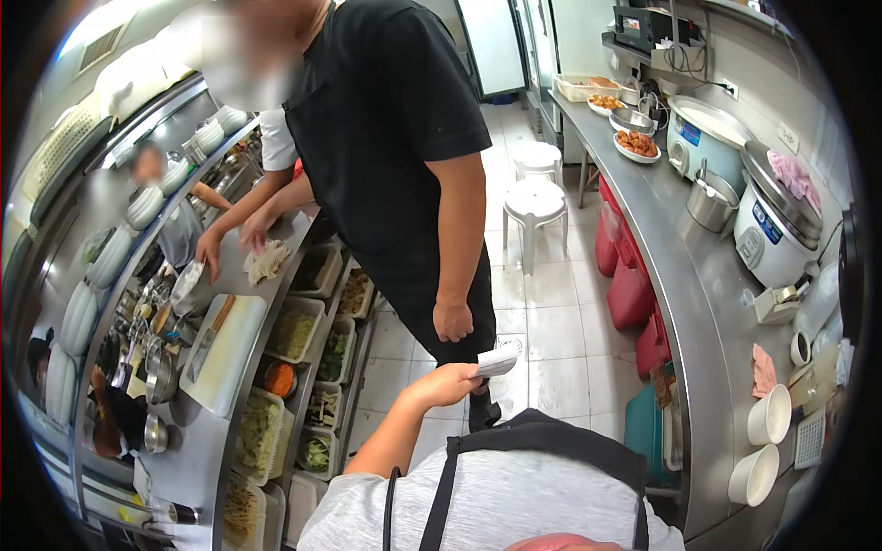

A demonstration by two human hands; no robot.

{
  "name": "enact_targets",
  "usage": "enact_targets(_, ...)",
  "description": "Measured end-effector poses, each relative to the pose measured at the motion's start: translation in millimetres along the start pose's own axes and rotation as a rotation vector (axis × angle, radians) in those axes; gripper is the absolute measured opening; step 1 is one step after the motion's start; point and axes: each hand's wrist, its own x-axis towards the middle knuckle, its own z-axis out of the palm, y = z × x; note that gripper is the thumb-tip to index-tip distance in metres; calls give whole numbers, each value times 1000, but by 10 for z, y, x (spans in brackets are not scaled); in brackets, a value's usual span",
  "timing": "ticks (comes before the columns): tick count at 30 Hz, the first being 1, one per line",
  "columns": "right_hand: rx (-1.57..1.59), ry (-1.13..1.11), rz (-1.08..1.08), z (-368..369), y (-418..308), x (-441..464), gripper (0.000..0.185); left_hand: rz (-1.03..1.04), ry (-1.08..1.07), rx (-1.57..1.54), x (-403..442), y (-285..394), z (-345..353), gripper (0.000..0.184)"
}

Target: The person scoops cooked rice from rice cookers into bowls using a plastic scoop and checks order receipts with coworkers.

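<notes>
My left hand [445,384] reaches forward over the floor, its fingers and thumb closed on a white paper slip [497,361]. Faint markings show on the slip, which points away from me. Close beyond it hangs the lowered hand [453,320] of a person in a black shirt [390,101], apart from the slip. My right hand is not to be made out. A pinkish shape at the bottom edge, in front of my grey shirt and black apron, is too cut off to identify.
On the left counter lie a cutting board [219,363] with a knife and a cloth [267,263]; tubs of vegetables [296,329] sit beneath. Co-workers stand beyond. On the right counter are rice cookers [770,225] and white bowls [768,414]. White stools [535,200] stand in the aisle.
</notes>
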Motion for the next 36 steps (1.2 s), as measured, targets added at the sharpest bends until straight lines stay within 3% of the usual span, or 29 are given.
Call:
enact_targets(3,-4,-9,8,4,39,26,19,73,65,-14,-26,-10,39,20)
enact_targets(9,-2,-29,17,-1,115,77,19,76,72,30,-59,-97,12,22)
enact_targets(11,13,-39,40,62,261,14,19,192,104,69,33,-176,52,23)
enact_targets(12,14,-48,55,129,347,-29,19,80,6,123,46,-100,-4,25)
enact_targets(13,-5,-72,65,208,417,-30,19,241,73,69,78,-167,50,25)
enact_targets(14,-36,-101,80,243,465,-12,19,44,-14,137,78,-27,-10,25)
enact_targets(17,-159,-233,20,323,545,153,19,52,-37,14,356,-443,167,26)
enact_targets(21,49,-62,60,117,524,77,19,-45,-69,-99,367,251,303,27)
enact_targets(24,33,-87,117,-156,369,-254,21,-31,-117,-5,508,269,291,28)
enact_targets(27,-20,-91,70,146,697,-191,22,118,-132,-85,618,274,350,27)
enact_targets(31,70,-118,305,147,750,-698,22,152,-164,-38,750,233,408,27)
enact_targets(34,143,-382,347,171,735,-985,25,169,-185,-52,789,192,464,26)
enact_targets(36,-142,-538,119,187,644,-1094,25,187,-199,-76,764,256,504,26)
